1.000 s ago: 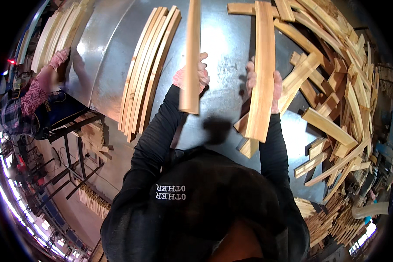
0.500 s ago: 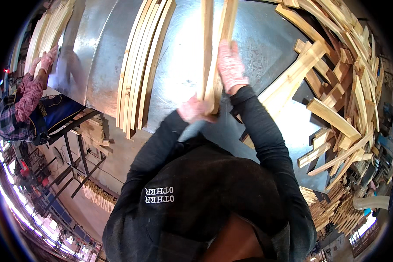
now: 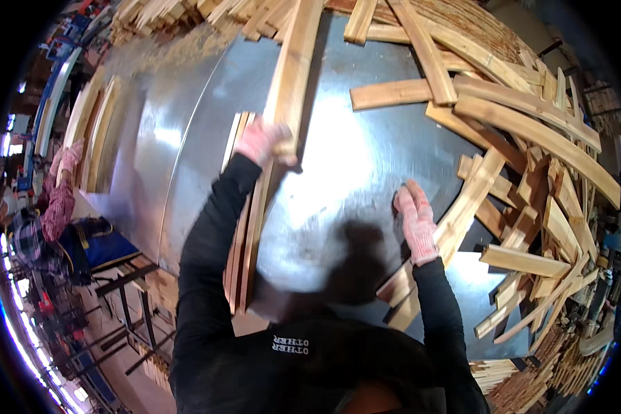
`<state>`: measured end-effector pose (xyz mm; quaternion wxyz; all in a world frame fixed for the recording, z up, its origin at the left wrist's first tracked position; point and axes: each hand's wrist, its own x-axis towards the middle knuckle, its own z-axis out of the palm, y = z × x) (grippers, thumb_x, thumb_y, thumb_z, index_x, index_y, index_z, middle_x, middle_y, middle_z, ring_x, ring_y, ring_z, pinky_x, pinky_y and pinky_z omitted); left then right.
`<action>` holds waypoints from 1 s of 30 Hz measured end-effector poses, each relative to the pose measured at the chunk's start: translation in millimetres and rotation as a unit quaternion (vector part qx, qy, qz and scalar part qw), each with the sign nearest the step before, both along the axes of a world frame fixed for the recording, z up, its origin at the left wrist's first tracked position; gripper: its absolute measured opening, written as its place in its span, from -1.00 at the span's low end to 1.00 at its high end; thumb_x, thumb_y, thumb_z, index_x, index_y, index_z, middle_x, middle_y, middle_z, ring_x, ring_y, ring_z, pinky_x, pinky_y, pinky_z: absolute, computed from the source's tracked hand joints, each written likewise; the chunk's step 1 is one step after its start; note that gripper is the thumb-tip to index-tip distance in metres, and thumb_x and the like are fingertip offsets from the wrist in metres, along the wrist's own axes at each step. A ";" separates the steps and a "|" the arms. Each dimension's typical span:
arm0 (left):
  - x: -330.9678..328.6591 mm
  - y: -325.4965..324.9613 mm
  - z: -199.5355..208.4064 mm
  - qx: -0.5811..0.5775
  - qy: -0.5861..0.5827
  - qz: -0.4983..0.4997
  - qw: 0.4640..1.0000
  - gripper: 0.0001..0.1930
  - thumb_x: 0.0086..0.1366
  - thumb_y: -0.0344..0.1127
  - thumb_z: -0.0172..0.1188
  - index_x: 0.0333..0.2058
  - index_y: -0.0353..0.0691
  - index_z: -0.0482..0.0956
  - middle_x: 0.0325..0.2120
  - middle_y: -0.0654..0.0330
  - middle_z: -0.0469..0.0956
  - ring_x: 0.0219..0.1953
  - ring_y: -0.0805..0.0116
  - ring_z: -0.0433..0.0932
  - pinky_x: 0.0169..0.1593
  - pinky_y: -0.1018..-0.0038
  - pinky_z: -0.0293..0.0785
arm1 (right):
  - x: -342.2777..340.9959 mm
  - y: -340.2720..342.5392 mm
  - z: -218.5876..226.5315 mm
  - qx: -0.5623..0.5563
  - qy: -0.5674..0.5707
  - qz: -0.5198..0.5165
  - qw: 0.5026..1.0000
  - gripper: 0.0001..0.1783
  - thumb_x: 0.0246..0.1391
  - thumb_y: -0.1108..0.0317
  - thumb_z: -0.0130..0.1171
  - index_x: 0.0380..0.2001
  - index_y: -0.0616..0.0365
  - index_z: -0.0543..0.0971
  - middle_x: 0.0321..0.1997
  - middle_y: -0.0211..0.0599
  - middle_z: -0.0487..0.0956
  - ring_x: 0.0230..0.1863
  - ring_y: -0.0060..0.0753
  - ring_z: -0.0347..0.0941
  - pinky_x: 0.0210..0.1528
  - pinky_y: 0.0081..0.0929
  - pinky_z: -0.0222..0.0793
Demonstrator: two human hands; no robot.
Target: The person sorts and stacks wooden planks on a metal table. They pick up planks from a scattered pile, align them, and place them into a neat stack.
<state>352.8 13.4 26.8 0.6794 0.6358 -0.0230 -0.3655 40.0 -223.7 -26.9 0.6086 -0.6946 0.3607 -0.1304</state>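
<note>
Long board [image 3: 294, 83] lies left of table centre, near end in our left hand [image 3: 259, 140], far end running out of view at the top. Left fingers are curled round the wood; our right hand [image 3: 415, 215] is extended with nothing in it, just beside the slanted plank [image 3: 469, 200]. Can't tell if it touches metal.

Risks: with only 1 hand on, a wrist twist could swing the far end into the loose pieces [image 3: 259, 21]. Near end is right by the board stack [image 3: 255, 228] under our left forearm; a low pass could knock it askew. Stack ends reach the table's near edge, so pulling it our way could tip boards off.

Room: bare metal tabletop [image 3: 338, 145] between stack and jumbled pile [image 3: 562, 228]; right side's tight. Co-worker's hand [image 3: 67, 159] is well apart, far left.
</note>
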 end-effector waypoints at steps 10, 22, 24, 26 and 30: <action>263.7 -80.9 -51.0 0.460 -0.302 0.215 0.807 -0.34 0.13 -0.02 0.25 0.04 -0.47 0.42 -0.11 -0.09 0.59 -0.13 0.05 0.62 0.01 0.23 0.50 | 206.5 -164.4 98.1 -0.523 0.133 0.018 0.842 -0.20 0.05 0.09 0.28 0.29 0.19 0.24 0.17 0.05 0.46 0.21 -0.01 0.39 0.15 -0.14 0.37; -40.1 -156.6 -25.7 -0.105 0.179 -0.233 0.950 -0.30 0.27 0.28 0.12 0.13 -0.20 0.39 -0.13 0.02 0.57 -0.18 0.19 0.63 -0.29 0.19 0.67 | 190.9 -62.2 49.7 -0.175 0.050 -0.015 0.983 -0.06 0.18 -0.13 0.14 0.32 0.44 0.13 0.22 0.28 0.40 0.28 0.10 0.32 0.28 -0.30 0.22; -64.8 -163.1 5.9 -0.092 0.169 -0.251 0.948 -0.39 0.31 0.15 0.13 0.09 -0.26 0.41 -0.22 0.06 0.62 -0.33 0.27 0.65 -0.47 0.40 0.61 | 173.9 -38.7 48.6 -0.074 -0.024 -0.087 0.993 -0.26 0.28 0.05 0.05 0.32 0.37 0.18 0.19 0.16 0.45 0.25 0.02 0.36 0.27 -0.31 0.24; -71.2 -161.4 3.5 -0.066 0.104 -0.243 0.962 -0.44 0.31 0.07 0.15 0.05 -0.30 0.44 -0.32 0.11 0.63 -0.46 0.35 0.63 -0.55 0.53 0.53 | 159.7 -34.4 40.6 -0.039 -0.072 -0.085 0.993 -0.33 0.28 0.16 0.08 0.32 0.31 0.23 0.18 0.04 0.48 0.23 -0.08 0.38 0.26 -0.31 0.26; -31.7 -183.2 10.8 0.012 -0.076 -0.216 0.973 -0.56 0.22 -0.06 0.25 -0.15 -0.36 0.55 -0.50 0.15 0.62 -0.63 0.42 0.55 -0.63 0.54 0.42 | 126.3 -60.9 45.5 -0.240 -0.103 -0.064 0.963 -0.34 0.20 0.31 0.18 0.31 0.27 0.25 0.09 -0.08 0.54 0.11 -0.16 0.47 0.18 -0.27 0.35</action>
